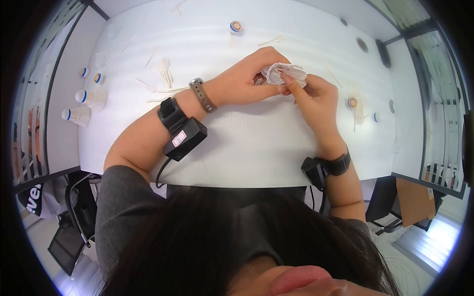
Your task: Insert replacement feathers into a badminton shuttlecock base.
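My left hand is closed around a whitish, partly see-through shuttlecock skirt above the middle of the table. From the other side, my right hand pinches the same skirt between thumb and fingers. Its ribs flare out to the right, and the palms hide part of it. No cork base shows on it from here. Two whole shuttlecocks lie at the left, with blue bands on their white bases. Loose cork bases are nearby, one beyond my hands and another to the right.
Loose feather shafts lie scattered on the white table, with more beside the right cork base. Two small cork bases sit at the left. Side panels enclose the table. Black devices with cables are strapped to both forearms.
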A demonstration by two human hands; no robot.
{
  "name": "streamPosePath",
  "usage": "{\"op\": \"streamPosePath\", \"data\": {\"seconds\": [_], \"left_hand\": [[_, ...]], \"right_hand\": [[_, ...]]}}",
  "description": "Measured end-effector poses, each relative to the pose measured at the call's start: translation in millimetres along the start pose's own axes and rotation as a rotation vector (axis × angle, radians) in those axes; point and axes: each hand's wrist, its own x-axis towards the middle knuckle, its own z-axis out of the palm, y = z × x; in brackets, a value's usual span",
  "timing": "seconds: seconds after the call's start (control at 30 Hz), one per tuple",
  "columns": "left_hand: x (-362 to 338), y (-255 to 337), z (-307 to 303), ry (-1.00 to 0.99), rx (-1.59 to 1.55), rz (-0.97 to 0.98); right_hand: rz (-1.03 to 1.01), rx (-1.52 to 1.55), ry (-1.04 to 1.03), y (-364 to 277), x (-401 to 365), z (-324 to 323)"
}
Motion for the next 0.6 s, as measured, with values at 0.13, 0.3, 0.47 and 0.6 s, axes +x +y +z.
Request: {"op": "streamPosePath", "data": {"seconds": [0.13, 0.3, 0.47, 0.6], "left_hand": [[2.7, 5.3, 2.3, 0.047, -0.030, -0.102], [3.7, 4.8, 4.2, 0.137, 0.008, -0.041], [2.9, 20.2, 1.5, 0.055, 0.034, -0.150], [5.6, 13.2, 4.1, 0.126, 0.024, -0.056]], "right_hand": [[-0.099, -0.087, 0.064, -5.6, 2.2, -1.8], [-0.118, -0.038, 0.101, -5.4, 2.9, -8.4], [-0.173, -0.085, 0.112, -2.2, 3.6, -9.0], [-0.187, -0.063, 0.103, -1.1, 4.7, -9.0]]}}
